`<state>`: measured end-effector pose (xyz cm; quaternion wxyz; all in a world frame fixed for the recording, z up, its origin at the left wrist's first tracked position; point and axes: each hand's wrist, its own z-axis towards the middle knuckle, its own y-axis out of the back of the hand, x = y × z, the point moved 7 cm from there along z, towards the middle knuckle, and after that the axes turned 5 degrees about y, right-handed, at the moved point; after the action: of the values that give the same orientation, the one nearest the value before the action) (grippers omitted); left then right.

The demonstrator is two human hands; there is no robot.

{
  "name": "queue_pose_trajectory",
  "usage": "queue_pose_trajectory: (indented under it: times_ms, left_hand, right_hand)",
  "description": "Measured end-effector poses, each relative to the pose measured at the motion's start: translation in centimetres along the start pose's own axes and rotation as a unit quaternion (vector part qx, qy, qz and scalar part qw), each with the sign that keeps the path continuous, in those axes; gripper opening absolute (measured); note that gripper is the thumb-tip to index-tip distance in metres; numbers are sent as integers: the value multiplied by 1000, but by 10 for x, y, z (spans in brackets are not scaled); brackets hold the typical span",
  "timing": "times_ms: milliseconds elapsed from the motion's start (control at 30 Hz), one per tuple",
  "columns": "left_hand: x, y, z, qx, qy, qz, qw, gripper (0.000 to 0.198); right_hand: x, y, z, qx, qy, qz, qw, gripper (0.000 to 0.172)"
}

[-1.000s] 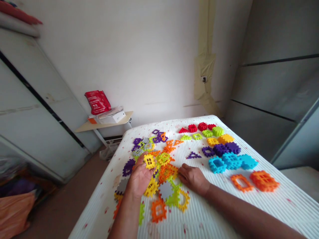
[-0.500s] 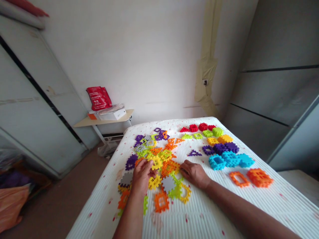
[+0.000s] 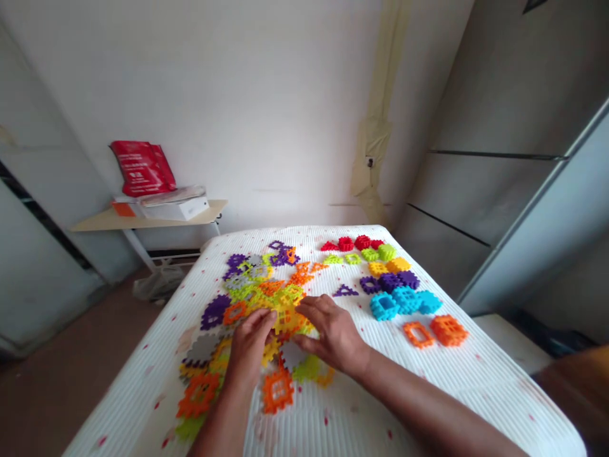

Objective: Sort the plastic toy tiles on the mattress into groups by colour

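My left hand pinches the edge of a yellow toothed plastic building piece with a window grid, just above the mixed pile. Across from it, my right hand hovers over the pile's right side with thumb and fingers apart, its fingertips close to the yellow piece. Beneath and around both hands lie orange, yellow, lime, grey and purple pieces, partly covered by the hands. An orange window piece lies in front, between my forearms. To the left are a purple piece and a grey piece.
Colour-sorted stacks line the table's right: red, lime, yellow, purple, blue and orange. A purple triangle lies between pile and stacks. A side table carries a red bag.
My right hand has lifted, opened and come left toward the yellow piece in my left hand. The orange pieces it was touching are now partly hidden. The view has turned right.
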<state>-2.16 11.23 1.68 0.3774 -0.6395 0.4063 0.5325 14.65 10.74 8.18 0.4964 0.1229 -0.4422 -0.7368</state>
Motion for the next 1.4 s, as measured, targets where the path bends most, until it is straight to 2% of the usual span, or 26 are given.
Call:
queue_pose_trajectory:
  times_ms: [133,233,400,633,700,767,833,900,1000,1067,1133,1267,1400]
  left_hand:
    - [1,-6,-1,25,-22,20,999,35]
    - [5,-7,-1,22,-14,22,999,35]
    - [6,-10,-5,17,-1,30,999,37]
    - [5,-20,-12,39,-5,14,999,40]
    - [4,-21,-14,40,-4,9,999,43]
    - [1,-18,-13,36,-12,4,999,45]
    - [1,-12,-9,25,-17,0,1000,47]
    - [4,-5,-5,10,-14,-10,1000,48]
    - [9,0,1,5,-4,-27,1000,47]
    - [11,1,2,6,-2,-30,1000,46]
    - [13,1,3,4,-1,-28,1000,44]
    - [15,2,3,-4,9,-20,1000,43]
    - [15,4,2,-13,23,-17,1000,46]
  right_hand:
    - [15,-15,12,71,-17,-98,992,45]
    - [16,-20,16,95,-32,-122,988,37]
    - [17,-18,22,110,-46,-120,986,28]
    - [5,-14,19,135,-63,-39,988,48]
    - [-11,-1,19,141,-65,-20,988,54]
    - [-39,22,21,141,-73,-28,987,57]
    - [-82,50,23,157,-110,-87,977,56]
    - [-137,76,20,211,-189,-200,938,56]
    - [-202,102,15,250,-240,-247,905,55]
    - [-231,103,10,284,-260,-253,888,55]
    - [-249,96,4,318,-273,-253,872,56]
    - [-267,79,-3,369,-288,-250,848,54]
    - [-278,72,-6,394,-296,-249,834,55]
